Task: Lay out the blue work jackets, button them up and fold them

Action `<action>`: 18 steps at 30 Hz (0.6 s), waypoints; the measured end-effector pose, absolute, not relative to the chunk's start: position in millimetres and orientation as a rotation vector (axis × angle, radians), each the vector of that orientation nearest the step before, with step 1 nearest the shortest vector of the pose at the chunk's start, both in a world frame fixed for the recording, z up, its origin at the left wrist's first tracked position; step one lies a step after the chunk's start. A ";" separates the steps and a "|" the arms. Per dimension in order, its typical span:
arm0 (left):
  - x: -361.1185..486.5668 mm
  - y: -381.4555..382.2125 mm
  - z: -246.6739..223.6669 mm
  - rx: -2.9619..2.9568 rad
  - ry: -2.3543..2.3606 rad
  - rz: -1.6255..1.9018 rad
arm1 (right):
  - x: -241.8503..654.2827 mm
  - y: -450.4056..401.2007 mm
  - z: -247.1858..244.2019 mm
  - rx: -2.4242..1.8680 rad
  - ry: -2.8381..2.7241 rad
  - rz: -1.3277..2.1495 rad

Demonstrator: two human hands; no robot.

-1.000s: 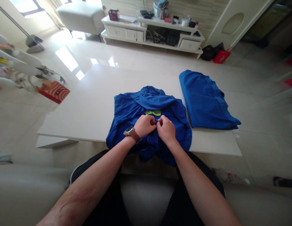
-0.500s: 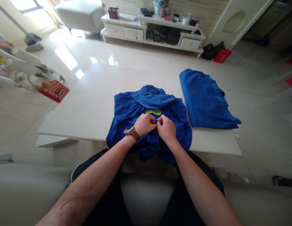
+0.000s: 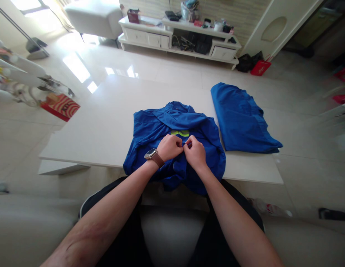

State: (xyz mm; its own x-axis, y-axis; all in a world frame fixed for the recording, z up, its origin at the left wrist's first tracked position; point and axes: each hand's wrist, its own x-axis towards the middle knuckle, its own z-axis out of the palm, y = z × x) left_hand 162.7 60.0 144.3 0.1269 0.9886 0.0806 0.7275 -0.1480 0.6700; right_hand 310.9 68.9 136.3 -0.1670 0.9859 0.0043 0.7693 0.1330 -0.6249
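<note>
A blue jacket (image 3: 150,128) with a yellow-green patch (image 3: 180,133) lies rumpled on the white table (image 3: 97,122), its lower part hanging over the near edge. My left hand (image 3: 169,147), with a brown-strapped watch (image 3: 154,156) at its wrist, pinches the jacket's cloth near the middle. Close beside it, my right hand (image 3: 195,152) is closed on the same part of the jacket, fingertips nearly meeting the left ones. What exactly lies between the fingertips is too small to make out. To the right lies a folded blue garment (image 3: 242,118).
A long white TV cabinet (image 3: 146,35) holding small items stands across the floor. Left of the table are a red-and-white paper bag (image 3: 62,106) and a white frame-like object (image 3: 25,76). A plastic bottle (image 3: 269,208) lies at the lower right.
The view has shifted very slightly. Both hands stay closed on the jacket at the same spot, with hardly any visible movement.
</note>
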 end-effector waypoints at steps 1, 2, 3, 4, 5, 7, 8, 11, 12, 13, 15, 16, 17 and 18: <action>162.7 59.3 144.1 1.935 1.662 0.728 | 311.5 69.9 135.1 -1.634 -1.989 0.722; 162.6 58.6 143.9 1.930 1.677 0.726 | 312.1 71.1 133.9 -1.580 -1.978 0.752; 162.6 57.9 143.7 1.922 1.697 0.720 | 312.6 72.3 132.7 -1.532 -1.965 0.786; 162.5 57.2 143.6 1.913 1.722 0.711 | 313.2 73.6 131.5 -1.493 -1.950 0.821; 162.3 56.6 143.5 1.906 1.743 0.697 | 313.7 74.9 130.4 -1.464 -1.931 0.861; 161.9 55.9 143.6 1.907 1.771 0.670 | 314.7 77.3 128.7 -1.429 -1.888 0.945; 161.7 55.6 143.7 1.914 1.776 0.657 | 315.2 78.3 128.2 -1.420 -1.867 0.983; 161.7 55.3 144.1 1.933 1.781 0.626 | 317.1 80.2 127.5 -1.412 -1.833 1.046; 162.0 55.3 144.2 1.935 1.781 0.621 | 317.8 80.5 127.3 -1.409 -1.837 1.047; 162.3 55.2 144.3 1.939 1.775 0.619 | 318.5 80.7 127.1 -1.405 -1.845 1.043; 163.1 55.2 144.0 1.963 1.744 0.629 | 319.6 81.0 126.0 -1.402 -1.866 1.039; 163.3 55.2 143.6 1.979 1.724 0.639 | 319.9 81.1 125.1 -1.405 -1.875 1.045; 163.5 55.2 143.2 1.993 1.707 0.652 | 320.1 81.3 124.0 -1.413 -1.881 1.055; 163.6 55.3 142.7 2.001 1.694 0.663 | 320.0 81.4 122.7 -1.422 -1.887 1.066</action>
State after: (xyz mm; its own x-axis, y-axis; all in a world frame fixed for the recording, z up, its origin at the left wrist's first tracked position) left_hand 163.6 55.3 142.7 0.1378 0.9872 0.0805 0.7798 -0.1583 0.6057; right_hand 320.0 81.4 122.7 -0.2950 0.9547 -0.0381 0.5253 0.1288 -0.8411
